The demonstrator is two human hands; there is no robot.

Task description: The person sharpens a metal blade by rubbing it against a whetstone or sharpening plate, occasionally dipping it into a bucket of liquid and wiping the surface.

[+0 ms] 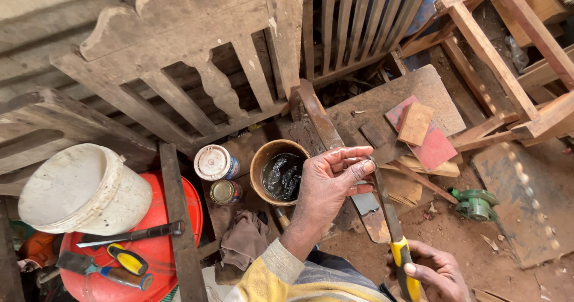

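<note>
My right hand (433,272) grips the yellow-and-black handle of a putty knife (387,209) at the bottom right, with its narrow dark blade pointing up and away. My left hand (329,185), coming from a yellow sleeve, reaches across at centre. Its thumb and forefinger pinch the blade's tip, and the other fingers are spread. Just left of that hand sits a round brown bowl (258,161) holding dark glossy paste.
Two small cans (213,162) (225,191) stand left of the bowl, above a brown rag (244,240). A white bucket (84,188) and hand tools (128,234) rest on a red basin (158,254). Wooden furniture frames (179,57) crowd the back. A red board (439,149) and a green tool (476,203) lie to the right.
</note>
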